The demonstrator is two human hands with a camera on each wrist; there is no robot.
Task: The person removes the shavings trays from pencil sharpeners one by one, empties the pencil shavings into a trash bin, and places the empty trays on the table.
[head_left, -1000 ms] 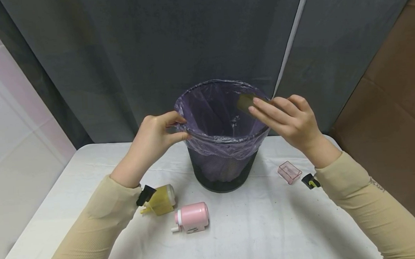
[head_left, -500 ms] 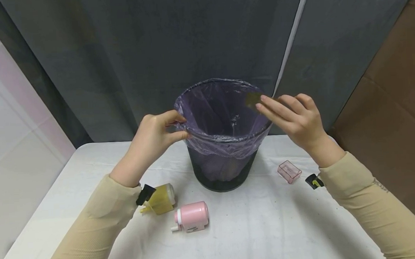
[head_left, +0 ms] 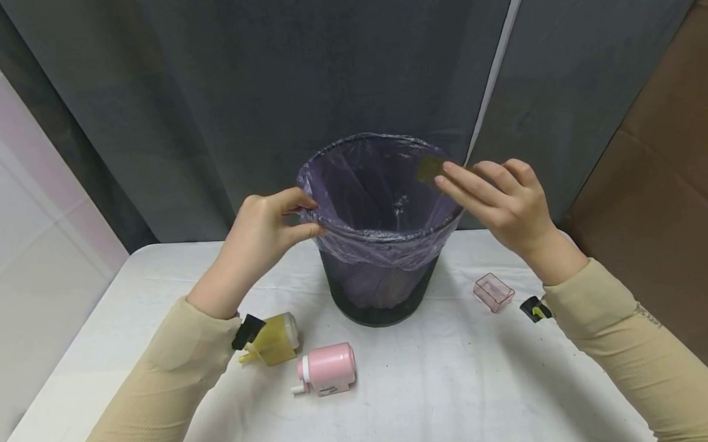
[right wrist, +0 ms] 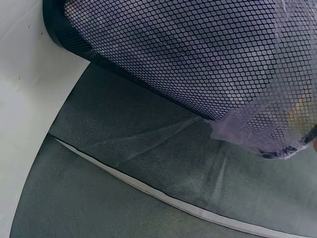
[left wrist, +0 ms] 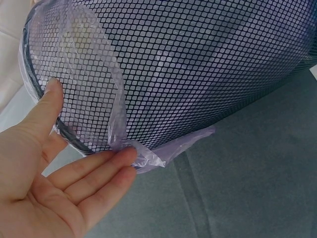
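A black mesh trash can stands on the table, lined with a thin purple bag folded over its rim. My left hand grips the rim and bag at the left side; in the left wrist view its thumb and fingers lie about the rim. Above the right side of the opening, my right hand pinches an olive-yellow shavings box, partly covered by the fingers. A yellow pencil sharpener lies below the left wrist, beside a pink pencil sharpener. Both have cranks pointing left.
A clear pink shavings box lies on the white-covered table, right of the trash can. A dark grey curtain hangs behind the table. A brown panel rises at the right and a pale wall at the left.
My right hand has shifted slightly to the right with the olive-yellow shavings box, then stayed almost still. The left hand keeps its grip on the rim.
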